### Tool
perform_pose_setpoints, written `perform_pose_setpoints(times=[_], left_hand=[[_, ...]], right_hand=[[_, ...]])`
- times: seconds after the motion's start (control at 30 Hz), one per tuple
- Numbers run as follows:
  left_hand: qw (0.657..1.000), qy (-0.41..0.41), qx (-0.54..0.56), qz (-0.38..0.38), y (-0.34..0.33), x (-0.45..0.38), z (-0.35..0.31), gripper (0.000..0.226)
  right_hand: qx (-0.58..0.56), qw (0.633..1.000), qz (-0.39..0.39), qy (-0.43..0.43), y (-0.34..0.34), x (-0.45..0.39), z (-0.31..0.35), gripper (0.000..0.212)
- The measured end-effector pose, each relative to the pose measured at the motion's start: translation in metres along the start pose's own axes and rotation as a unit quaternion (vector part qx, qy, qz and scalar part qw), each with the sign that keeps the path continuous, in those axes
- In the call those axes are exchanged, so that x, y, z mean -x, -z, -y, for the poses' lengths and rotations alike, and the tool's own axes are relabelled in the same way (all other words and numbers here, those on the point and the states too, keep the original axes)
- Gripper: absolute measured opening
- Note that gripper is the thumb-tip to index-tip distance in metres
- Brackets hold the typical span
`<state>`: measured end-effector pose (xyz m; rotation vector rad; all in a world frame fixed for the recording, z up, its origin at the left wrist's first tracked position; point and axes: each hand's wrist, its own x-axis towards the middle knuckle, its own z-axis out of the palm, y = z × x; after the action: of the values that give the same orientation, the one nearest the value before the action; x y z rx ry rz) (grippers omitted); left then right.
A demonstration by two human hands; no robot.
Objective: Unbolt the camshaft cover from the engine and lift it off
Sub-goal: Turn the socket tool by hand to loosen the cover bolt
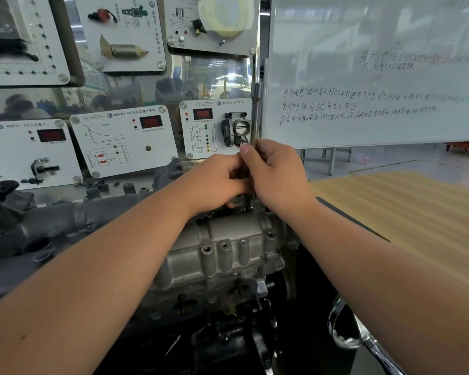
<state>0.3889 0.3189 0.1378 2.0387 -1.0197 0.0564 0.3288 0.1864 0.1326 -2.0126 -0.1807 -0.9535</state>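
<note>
Glossy whiteboard (377, 77) behind, both hands, left hand (217, 182), right hand (276, 174), gripping slim steel wrench (256, 115), ribbed cast-aluminium camshaft cover (228, 247)

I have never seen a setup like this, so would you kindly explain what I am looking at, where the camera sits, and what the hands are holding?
There is no robot here: the single picture comes from a camera worn on a person's head, looking forward and down along both bare forearms. Below them sits an engine on a stand, and the grey cast metal part on top is the camshaft cover. The right hand grips a long upright metal wrench, whose lower end meets the far edge of the cover, presumably on a bolt, though that is hidden. The left hand is curled around the lower part of the tool beside it. Behind stand training panels with mounted car parts, a whiteboard with handwriting, and a wood-topped table on the right.
</note>
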Motion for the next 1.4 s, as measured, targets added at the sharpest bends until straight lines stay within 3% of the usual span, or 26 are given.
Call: perform_pose_setpoints(times=[0.13,0.27,0.53,0.73,0.8,1.03,1.27,1.4], left_hand=[[1.000,-0.002,-0.018,-0.005,0.0008,-0.0021,-0.0006,0.021],[0.999,0.012,-0.045,-0.010,0.0006,-0.0048,-0.0004,0.024],[1.000,0.017,0.000,0.008,0.0003,-0.0016,0.0022,0.013],[0.999,-0.003,-0.050,0.008,0.0020,-0.0012,-0.0023,0.028],[0.999,0.000,-0.048,0.007,0.0005,-0.0018,-0.0018,0.028],[1.000,0.018,0.022,0.001,0.0004,0.0003,-0.0005,0.015],[1.000,-0.001,-0.018,-0.010,-0.0002,-0.0035,-0.0019,0.027],[1.000,0.006,0.000,0.002,0.0006,-0.0023,0.0001,0.026]], right_hand=[[0.013,1.000,0.023,0.006,-0.0008,0.0002,0.0006,0.038],[-0.023,1.000,0.008,-0.006,-0.0020,0.0023,0.0011,0.016],[0.029,0.999,-0.018,-0.008,-0.0005,0.0023,-0.0047,0.022],[-0.035,0.999,-0.015,-0.020,-0.0027,0.0017,-0.0023,0.021],[-0.005,1.000,-0.030,-0.008,-0.0018,0.0013,-0.0026,0.019],[0.002,1.000,0.000,0.002,-0.0004,-0.0006,-0.0042,0.038],[-0.020,0.999,-0.033,0.009,-0.0017,-0.0004,-0.0049,0.014],[0.009,0.999,0.011,0.029,-0.0019,0.0003,-0.0036,0.032]])
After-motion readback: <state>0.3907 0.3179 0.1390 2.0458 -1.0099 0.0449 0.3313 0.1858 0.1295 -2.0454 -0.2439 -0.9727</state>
